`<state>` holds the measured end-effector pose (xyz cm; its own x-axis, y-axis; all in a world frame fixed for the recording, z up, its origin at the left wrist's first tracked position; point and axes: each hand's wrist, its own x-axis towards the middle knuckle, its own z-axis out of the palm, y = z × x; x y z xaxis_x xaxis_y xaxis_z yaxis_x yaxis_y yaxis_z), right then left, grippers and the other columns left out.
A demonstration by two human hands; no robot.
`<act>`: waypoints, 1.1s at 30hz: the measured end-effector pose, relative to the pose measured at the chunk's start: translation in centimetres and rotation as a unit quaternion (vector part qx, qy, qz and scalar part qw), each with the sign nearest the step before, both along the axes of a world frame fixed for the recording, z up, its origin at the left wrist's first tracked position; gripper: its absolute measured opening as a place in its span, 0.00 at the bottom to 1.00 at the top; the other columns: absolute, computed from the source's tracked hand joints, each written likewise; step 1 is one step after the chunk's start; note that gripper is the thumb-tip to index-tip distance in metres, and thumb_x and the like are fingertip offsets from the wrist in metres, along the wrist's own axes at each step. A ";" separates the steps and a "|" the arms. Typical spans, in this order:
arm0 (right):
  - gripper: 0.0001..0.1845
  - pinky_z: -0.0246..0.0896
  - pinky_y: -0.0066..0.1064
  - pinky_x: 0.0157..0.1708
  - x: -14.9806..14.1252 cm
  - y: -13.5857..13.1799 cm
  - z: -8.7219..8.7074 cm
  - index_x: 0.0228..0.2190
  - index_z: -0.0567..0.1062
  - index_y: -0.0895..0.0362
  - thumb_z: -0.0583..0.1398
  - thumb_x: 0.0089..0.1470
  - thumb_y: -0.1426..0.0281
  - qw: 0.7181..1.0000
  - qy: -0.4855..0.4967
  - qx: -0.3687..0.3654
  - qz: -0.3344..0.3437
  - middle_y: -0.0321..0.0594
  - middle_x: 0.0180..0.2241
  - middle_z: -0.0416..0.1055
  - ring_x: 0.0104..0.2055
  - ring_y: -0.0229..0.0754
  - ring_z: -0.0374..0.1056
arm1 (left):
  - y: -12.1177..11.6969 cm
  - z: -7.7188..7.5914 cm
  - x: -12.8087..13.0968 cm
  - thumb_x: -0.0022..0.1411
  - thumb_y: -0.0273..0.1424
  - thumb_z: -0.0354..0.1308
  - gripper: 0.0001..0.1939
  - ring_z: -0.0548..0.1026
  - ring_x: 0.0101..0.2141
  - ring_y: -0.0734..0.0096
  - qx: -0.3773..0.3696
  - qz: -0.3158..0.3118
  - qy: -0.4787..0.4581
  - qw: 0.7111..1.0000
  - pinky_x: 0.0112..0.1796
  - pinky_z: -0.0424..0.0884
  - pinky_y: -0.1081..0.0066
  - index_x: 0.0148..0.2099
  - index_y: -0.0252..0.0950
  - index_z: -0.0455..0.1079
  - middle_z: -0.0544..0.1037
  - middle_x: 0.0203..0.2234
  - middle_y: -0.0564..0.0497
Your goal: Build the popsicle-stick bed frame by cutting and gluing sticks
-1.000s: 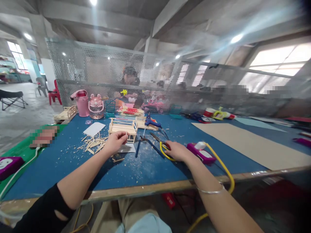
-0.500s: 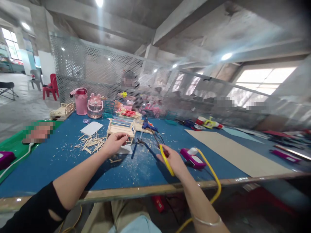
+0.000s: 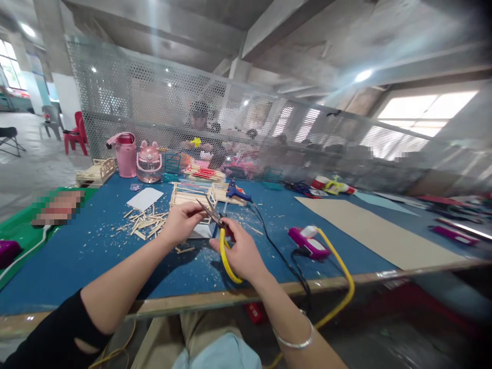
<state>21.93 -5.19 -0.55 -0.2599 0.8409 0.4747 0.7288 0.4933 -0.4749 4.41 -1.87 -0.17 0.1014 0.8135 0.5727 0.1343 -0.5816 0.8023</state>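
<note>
My right hand (image 3: 240,251) is closed around yellow-handled scissors (image 3: 223,241), blades open and pointing up-left toward my left hand. My left hand (image 3: 180,221) pinches a small wooden stick, too thin to see clearly, just in front of the blades. Both hands hover over the blue table (image 3: 96,256). Behind them stands a small frame built of wooden sticks (image 3: 192,197). A heap of cut sticks (image 3: 148,225) lies to the left, beside a white sheet (image 3: 146,198).
A blue glue gun (image 3: 237,192) with a black cable lies behind the hands. A magenta power strip (image 3: 309,241) with a yellow cord sits right. Pink bottles (image 3: 138,161), a cardboard sheet (image 3: 365,230) and a person behind the mesh screen (image 3: 200,123) are farther off.
My right hand picked the yellow-handled scissors up off the table and brought them left to the stick in my left hand. My left hand rose slightly.
</note>
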 end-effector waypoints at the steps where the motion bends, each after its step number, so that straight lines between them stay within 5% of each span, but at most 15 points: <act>1: 0.26 0.60 0.32 0.35 -0.1 0.0 0.0 0.45 0.66 0.56 0.60 0.44 0.61 1.000 -0.002 0.008 -0.002 0.41 0.36 0.67 0.34 0.40 0.63 | 0.0 0.0 0.0 0.52 0.29 0.55 0.09 0.73 0.33 0.68 0.000 -0.004 -0.002 1.000 0.37 0.68 0.70 0.35 0.34 0.75 0.78 0.29 0.48; 12: 0.26 0.60 0.31 0.32 -0.4 -0.2 0.0 0.47 0.67 0.57 0.58 0.47 0.59 1.000 0.006 0.013 0.006 0.40 0.31 0.66 0.31 0.40 0.63 | 0.1 0.0 -0.1 0.49 0.27 0.58 0.05 0.72 0.30 0.71 0.022 0.017 -0.019 0.999 0.33 0.68 0.72 0.30 0.34 0.74 0.76 0.26 0.49; 21: 0.25 0.60 0.33 0.36 -0.7 -0.4 -0.1 0.47 0.65 0.57 0.57 0.49 0.60 0.999 0.031 -0.013 0.033 0.42 0.36 0.68 0.34 0.40 0.64 | -0.1 0.2 0.1 0.45 0.28 0.61 0.03 0.71 0.26 0.73 -0.004 0.022 -0.065 0.998 0.29 0.68 0.73 0.25 0.34 0.73 0.75 0.23 0.51; 33: 0.26 0.60 0.36 0.40 -0.7 -0.4 0.5 0.48 0.63 0.58 0.57 0.48 0.61 0.999 0.018 0.016 0.037 0.44 0.39 0.67 0.38 0.43 0.64 | -0.3 0.4 0.0 0.46 0.30 0.62 0.06 0.70 0.27 0.74 -0.047 -0.039 -0.052 0.997 0.30 0.66 0.74 0.29 0.32 0.74 0.75 0.24 0.50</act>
<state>21.28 -5.60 -0.07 -0.3037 0.8038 0.5116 0.6726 0.5612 -0.4824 4.43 -2.16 0.18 0.1103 0.8564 0.5043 0.0048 -0.5079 0.8614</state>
